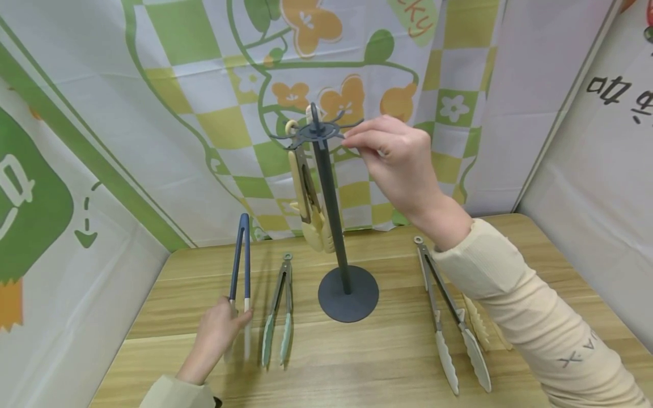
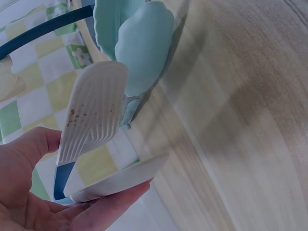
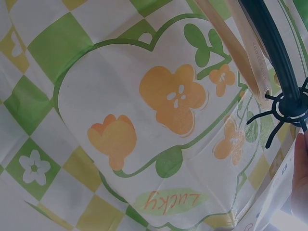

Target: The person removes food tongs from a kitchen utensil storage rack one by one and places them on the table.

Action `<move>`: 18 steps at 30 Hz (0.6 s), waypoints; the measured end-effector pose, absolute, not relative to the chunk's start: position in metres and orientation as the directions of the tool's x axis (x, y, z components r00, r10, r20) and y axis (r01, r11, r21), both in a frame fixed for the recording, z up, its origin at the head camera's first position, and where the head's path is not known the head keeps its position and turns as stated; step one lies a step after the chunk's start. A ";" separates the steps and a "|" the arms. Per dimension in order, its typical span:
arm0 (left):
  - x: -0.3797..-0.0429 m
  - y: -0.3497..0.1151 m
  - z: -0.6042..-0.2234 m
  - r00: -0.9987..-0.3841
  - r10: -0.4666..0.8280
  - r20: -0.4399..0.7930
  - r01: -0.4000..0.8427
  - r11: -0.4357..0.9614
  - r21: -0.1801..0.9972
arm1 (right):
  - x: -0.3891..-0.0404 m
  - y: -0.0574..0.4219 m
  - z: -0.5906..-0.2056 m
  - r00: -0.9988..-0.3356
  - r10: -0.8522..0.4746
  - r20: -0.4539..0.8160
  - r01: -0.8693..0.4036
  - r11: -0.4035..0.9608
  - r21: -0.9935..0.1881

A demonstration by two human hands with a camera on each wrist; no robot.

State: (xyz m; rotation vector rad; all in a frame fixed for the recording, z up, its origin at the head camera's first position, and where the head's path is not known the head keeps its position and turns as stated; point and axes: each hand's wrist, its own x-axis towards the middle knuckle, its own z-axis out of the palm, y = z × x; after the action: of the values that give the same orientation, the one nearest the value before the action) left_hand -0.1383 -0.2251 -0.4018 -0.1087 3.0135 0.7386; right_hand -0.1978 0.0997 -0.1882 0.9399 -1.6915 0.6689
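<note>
My left hand [image 1: 216,331] grips a pair of blue tongs [image 1: 238,255] near their white tips, thumb on one arm and fingers under the other. In the left wrist view the ribbed inside of one white tip [image 2: 94,108] faces me. At the top of a dark utensil stand [image 1: 330,209], my right hand [image 1: 403,164] pinches the end of a hook between thumb and fingertips. Yellow-tipped tongs [image 1: 306,198] hang from the stand's left side. The right wrist view shows the stand's hook ring [image 3: 288,108], with only part of the right hand [image 3: 301,178] at the edge.
Mint-tipped tongs [image 1: 285,289] lie just right of my left hand. White-tipped tongs [image 1: 449,306] lie under the right forearm, beside cream tongs [image 1: 476,323] partly hidden by the sleeve. The stand's round base [image 1: 329,297] sits mid-table, before a patterned cloth [image 1: 275,164].
</note>
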 end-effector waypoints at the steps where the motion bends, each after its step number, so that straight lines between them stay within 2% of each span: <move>1: -0.138 -0.225 -0.402 -0.997 -0.057 -0.058 -0.078 0.885 0.460 | -0.198 0.100 -0.188 -0.151 -0.263 0.953 -0.843 0.537 0.014; 18: -0.133 -0.228 -0.416 -0.993 -0.055 -0.104 -0.098 0.878 0.468 | -0.197 0.100 -0.188 -0.149 -0.255 0.955 -0.843 0.538 0.012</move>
State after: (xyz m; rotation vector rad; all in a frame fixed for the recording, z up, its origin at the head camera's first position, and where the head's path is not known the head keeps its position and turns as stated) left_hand -0.1329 -0.2279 -0.4160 -0.1203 2.9588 0.7447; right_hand -0.1973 0.0996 -0.1884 0.9341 -1.6861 0.6731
